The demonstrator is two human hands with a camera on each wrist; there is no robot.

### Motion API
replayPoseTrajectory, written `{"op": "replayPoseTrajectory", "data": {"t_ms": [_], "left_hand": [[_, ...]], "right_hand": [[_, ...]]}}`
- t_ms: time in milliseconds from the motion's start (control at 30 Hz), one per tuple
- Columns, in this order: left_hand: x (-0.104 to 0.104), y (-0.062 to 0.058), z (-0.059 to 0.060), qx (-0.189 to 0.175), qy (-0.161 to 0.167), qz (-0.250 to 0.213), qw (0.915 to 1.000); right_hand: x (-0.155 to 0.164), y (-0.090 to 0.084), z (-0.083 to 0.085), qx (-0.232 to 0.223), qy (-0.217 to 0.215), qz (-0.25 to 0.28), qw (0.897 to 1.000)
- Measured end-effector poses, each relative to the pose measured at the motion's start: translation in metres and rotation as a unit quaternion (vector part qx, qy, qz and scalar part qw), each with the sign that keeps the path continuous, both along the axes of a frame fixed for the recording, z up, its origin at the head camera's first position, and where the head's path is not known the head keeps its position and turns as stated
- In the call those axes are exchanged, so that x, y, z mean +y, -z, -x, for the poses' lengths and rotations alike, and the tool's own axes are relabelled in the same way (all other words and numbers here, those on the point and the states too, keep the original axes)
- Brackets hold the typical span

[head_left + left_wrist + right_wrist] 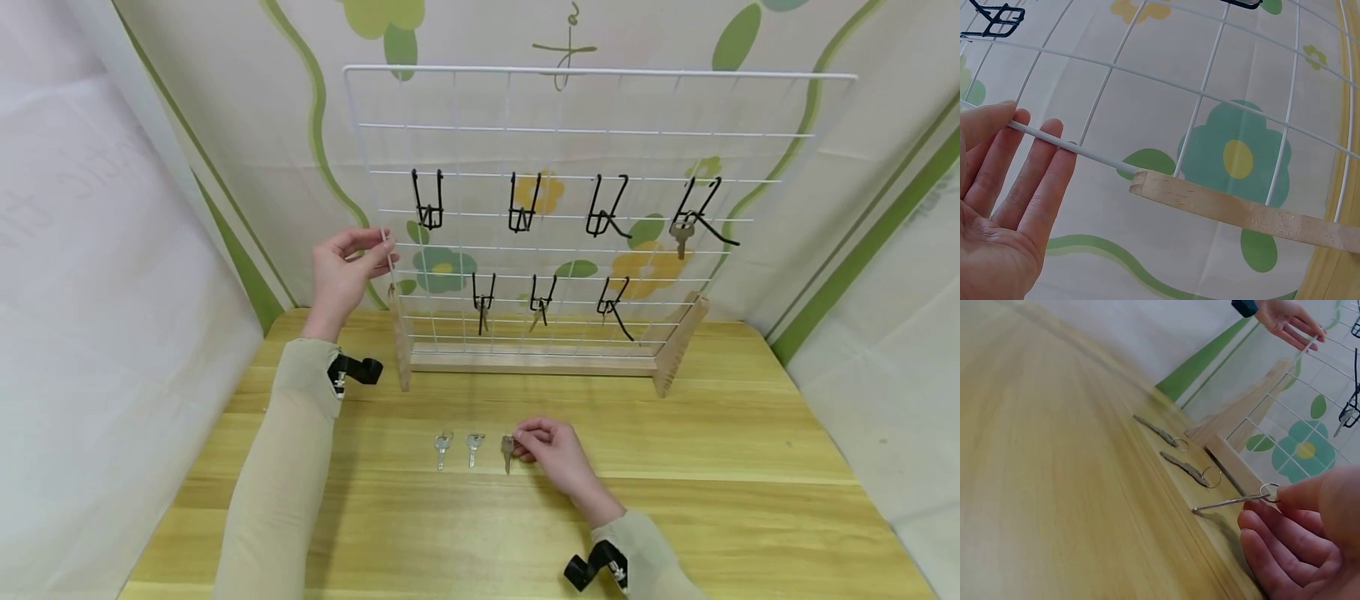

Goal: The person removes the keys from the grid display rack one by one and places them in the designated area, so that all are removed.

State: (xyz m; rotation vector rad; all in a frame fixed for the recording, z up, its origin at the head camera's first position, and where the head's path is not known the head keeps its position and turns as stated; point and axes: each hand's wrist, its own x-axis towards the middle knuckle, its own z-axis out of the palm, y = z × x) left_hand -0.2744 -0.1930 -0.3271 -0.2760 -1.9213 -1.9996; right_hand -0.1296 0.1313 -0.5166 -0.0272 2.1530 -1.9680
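Observation:
My left hand (343, 271) pinches the left edge of a white wire grid rack (600, 72) between thumb and fingers; the left wrist view shows the edge rod (1100, 157) passing between them. Over the wooden table, my right hand (558, 458) pinches the ring of a key (507, 455). In the right wrist view this key (1229, 503) tilts with its ring end raised and its tip low, near or on the tabletop. To its left lie two silvery keys with rings, a middle key (472, 452) and a far-left key (441, 452).
Black hooks hang on the grid in two rows. A key (682, 237) hangs from the upper right hook (705, 208); small keys show dimly at the lower hooks (543, 298). Wooden feet (678, 346) support the rack. Patterned cloth (225, 125) stands behind.

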Motion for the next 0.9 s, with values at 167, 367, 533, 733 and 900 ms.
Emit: {"op": "replayPoseTrajectory", "data": {"t_ms": [167, 367, 533, 733, 900], "left_hand": [[-0.0001, 0.0004, -0.0001, -0.002, -0.001, 0.005, 1.0], [0.0004, 0.0002, -0.001, -0.003, -0.002, 0.005, 1.0], [0.0007, -0.0002, -0.0016, 0.001, -0.002, 0.006, 1.0], [0.0007, -0.0015, -0.0024, 0.002, -0.001, 0.002, 1.0], [0.0009, -0.0014, -0.0022, 0.006, -0.003, 0.003, 1.0]], "right_hand": [[-0.0013, 0.0005, 0.0005, 0.02, -0.003, -0.021, 1.0], [-0.0017, 0.0004, 0.0013, 0.03, -0.004, -0.047, 0.998], [-0.0002, 0.0001, 0.0019, 0.039, 0.001, -0.069, 0.997], [0.0019, 0.0015, 0.0035, 0.045, 0.011, -0.098, 0.994], [0.0013, 0.0004, 0.0042, 0.048, 0.016, -0.116, 0.992]]}}
